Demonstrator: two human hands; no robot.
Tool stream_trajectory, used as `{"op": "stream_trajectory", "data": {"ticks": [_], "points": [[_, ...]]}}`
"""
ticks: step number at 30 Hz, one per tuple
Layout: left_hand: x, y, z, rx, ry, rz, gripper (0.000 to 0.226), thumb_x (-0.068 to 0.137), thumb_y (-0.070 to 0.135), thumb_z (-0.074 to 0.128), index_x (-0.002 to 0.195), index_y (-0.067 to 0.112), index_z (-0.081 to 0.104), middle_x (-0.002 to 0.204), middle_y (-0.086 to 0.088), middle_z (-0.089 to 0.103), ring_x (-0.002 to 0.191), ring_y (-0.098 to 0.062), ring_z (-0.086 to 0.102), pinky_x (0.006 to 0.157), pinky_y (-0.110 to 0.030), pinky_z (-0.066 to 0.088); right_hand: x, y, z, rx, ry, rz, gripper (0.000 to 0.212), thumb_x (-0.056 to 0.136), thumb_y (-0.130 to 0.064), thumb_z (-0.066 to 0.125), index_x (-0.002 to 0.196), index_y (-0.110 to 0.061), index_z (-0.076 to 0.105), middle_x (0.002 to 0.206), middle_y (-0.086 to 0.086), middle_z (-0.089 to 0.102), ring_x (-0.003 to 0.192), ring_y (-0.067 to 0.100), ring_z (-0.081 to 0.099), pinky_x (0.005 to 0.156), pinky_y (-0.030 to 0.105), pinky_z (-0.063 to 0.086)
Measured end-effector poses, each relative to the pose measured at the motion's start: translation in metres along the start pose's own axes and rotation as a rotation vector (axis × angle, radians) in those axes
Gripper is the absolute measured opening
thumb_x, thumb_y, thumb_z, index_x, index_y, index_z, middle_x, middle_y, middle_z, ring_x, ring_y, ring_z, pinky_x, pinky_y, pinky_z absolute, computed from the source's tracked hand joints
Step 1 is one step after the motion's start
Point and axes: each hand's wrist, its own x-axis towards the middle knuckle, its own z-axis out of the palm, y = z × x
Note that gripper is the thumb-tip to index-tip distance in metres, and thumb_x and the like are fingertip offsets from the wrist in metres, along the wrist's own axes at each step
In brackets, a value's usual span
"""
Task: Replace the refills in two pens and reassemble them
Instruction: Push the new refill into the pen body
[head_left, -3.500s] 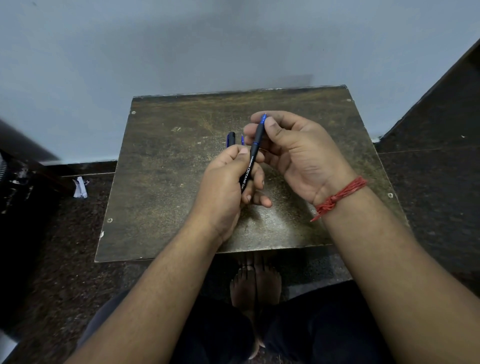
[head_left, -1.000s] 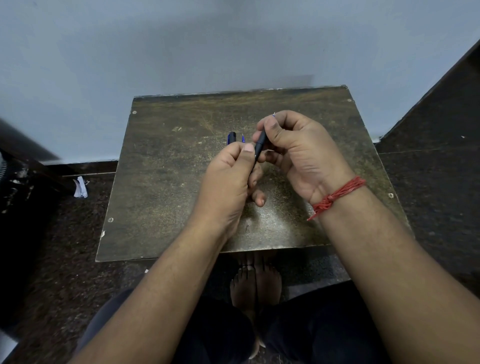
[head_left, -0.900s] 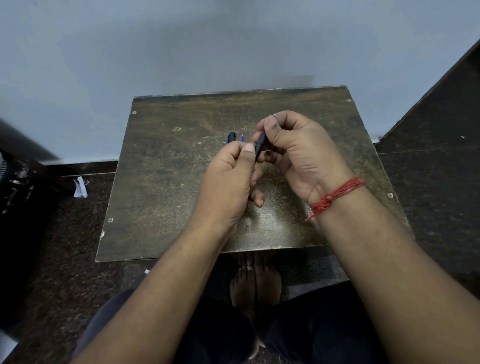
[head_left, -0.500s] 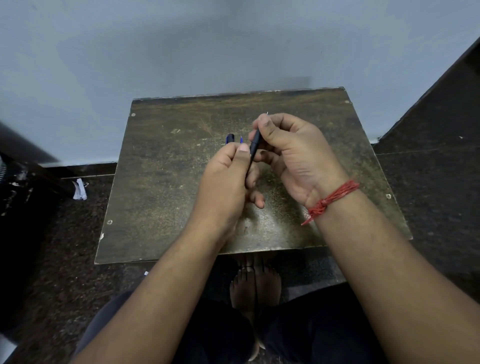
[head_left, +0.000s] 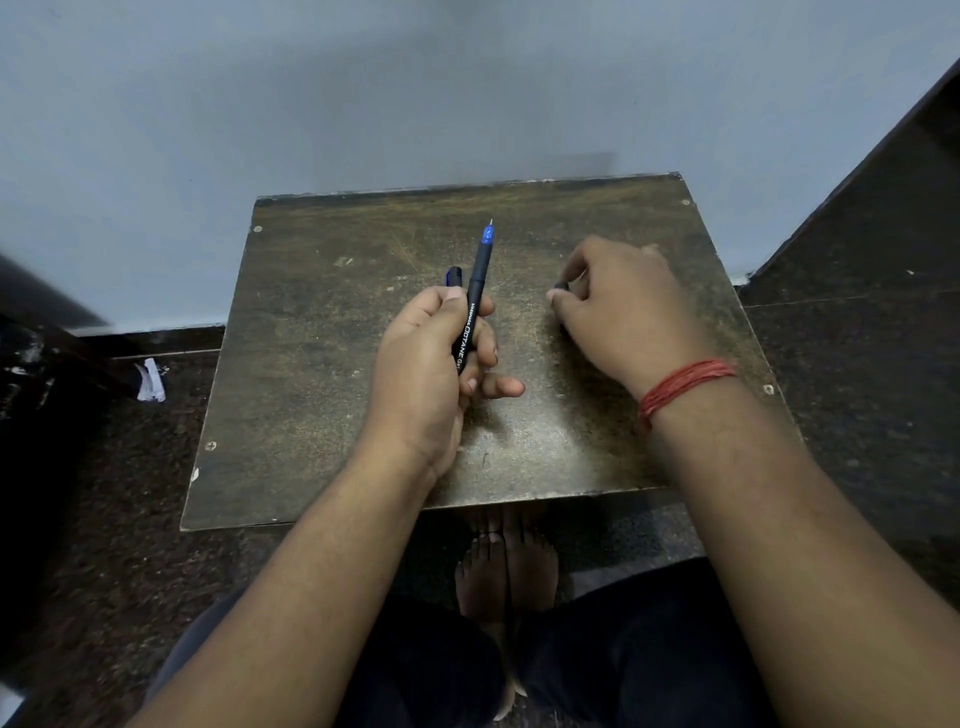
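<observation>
My left hand (head_left: 431, 364) grips a black pen (head_left: 472, 301) around its barrel, over the middle of the small brown table (head_left: 322, 364). The pen points away from me, its blue tip section and fine metal point bare. A second dark pen end with blue trim (head_left: 453, 275) sticks up behind my left thumb, in the same hand. My right hand (head_left: 623, 306) is down on the table to the right, fingers curled, pinching a small dark piece (head_left: 560, 286) that is mostly hidden by the fingers.
The table stands against a pale wall (head_left: 415, 93). A dark speckled floor (head_left: 130, 493) surrounds it. A scrap of white paper (head_left: 150, 382) lies on the floor at the left. My bare feet (head_left: 506, 566) show under the near table edge.
My right hand has let go of the pen's front end and moved right, down to the table. The pen's blue tip and point are now uncovered. My left hand keeps its hold.
</observation>
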Motion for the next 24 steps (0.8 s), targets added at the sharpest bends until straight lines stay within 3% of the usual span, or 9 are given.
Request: {"op": "stream_trajectory", "data": {"ticks": [5, 9, 12, 15, 18, 20, 24], "points": [[0.0, 0.001, -0.001, 0.001, 0.003, -0.003, 0.026, 0.106, 0.019, 0.039, 0.095, 0.006, 0.058, 0.054, -0.002, 0.048, 0.037, -0.008, 0.031, 0.042, -0.026, 0.048, -0.003, -0.01, 0.003, -0.134, -0.07, -0.054, 0.028, 0.094, -0.027, 0.061, 0.119, -0.014, 0.059, 0.117, 0.008, 0.063, 0.12, 0.029, 0.049, 0.087, 0.034, 0.042], [0.0, 0.001, -0.001, -0.006, 0.001, -0.006, 0.026, 0.106, 0.019, 0.04, 0.095, 0.005, 0.058, 0.053, -0.002, 0.048, 0.037, -0.007, 0.032, 0.042, -0.025, 0.049, -0.002, -0.014, 0.011, -0.071, -0.095, -0.096, 0.021, 0.091, -0.025, 0.061, 0.108, -0.017, 0.067, 0.109, 0.004, 0.06, 0.109, 0.026, 0.054, 0.085, 0.034, 0.045], [0.001, 0.001, -0.001, -0.007, -0.003, -0.008, 0.026, 0.106, 0.019, 0.039, 0.095, 0.005, 0.058, 0.054, -0.002, 0.048, 0.036, -0.007, 0.032, 0.042, -0.025, 0.048, 0.0, -0.015, 0.011, 0.197, -0.002, -0.035, 0.006, 0.086, -0.028, 0.065, 0.091, -0.024, 0.065, 0.092, -0.004, 0.06, 0.087, 0.017, 0.06, 0.071, 0.029, 0.044], [0.001, 0.0, -0.002, 0.017, -0.023, -0.011, 0.025, 0.106, 0.019, 0.04, 0.094, 0.006, 0.058, 0.054, -0.002, 0.049, 0.036, -0.007, 0.032, 0.042, -0.026, 0.049, 0.0, -0.014, 0.006, 0.563, 0.105, 0.043, 0.006, 0.087, -0.027, 0.067, 0.086, -0.025, 0.061, 0.08, -0.007, 0.067, 0.07, 0.008, 0.059, 0.061, 0.026, 0.042], [0.001, -0.002, -0.001, 0.068, -0.059, -0.004, 0.024, 0.106, 0.018, 0.041, 0.094, 0.006, 0.058, 0.055, -0.004, 0.048, 0.035, -0.007, 0.032, 0.043, -0.027, 0.049, 0.002, -0.013, 0.003, 0.956, 0.176, 0.102, 0.004, 0.09, -0.021, 0.064, 0.088, -0.025, 0.063, 0.087, 0.005, 0.072, 0.072, 0.011, 0.061, 0.065, 0.029, 0.049], [0.0, -0.003, 0.0, 0.102, -0.084, -0.001, 0.025, 0.106, 0.018, 0.04, 0.094, 0.006, 0.057, 0.055, -0.004, 0.048, 0.035, -0.007, 0.034, 0.043, -0.028, 0.05, 0.003, -0.011, 0.002, 1.141, 0.18, 0.155, 0.007, 0.094, -0.016, 0.06, 0.096, -0.02, 0.065, 0.088, 0.005, 0.071, 0.072, 0.01, 0.061, 0.061, 0.025, 0.047], [-0.002, -0.004, 0.002, 0.159, -0.124, -0.005, 0.027, 0.106, 0.018, 0.039, 0.092, 0.005, 0.057, 0.053, -0.004, 0.047, 0.034, -0.006, 0.032, 0.042, -0.028, 0.049, 0.004, -0.009, 0.001, 1.246, 0.18, 0.212, 0.008, 0.097, -0.014, 0.059, 0.097, -0.017, 0.066, 0.086, 0.003, 0.071, 0.071, 0.012, 0.059, 0.058, 0.025, 0.045]]}}
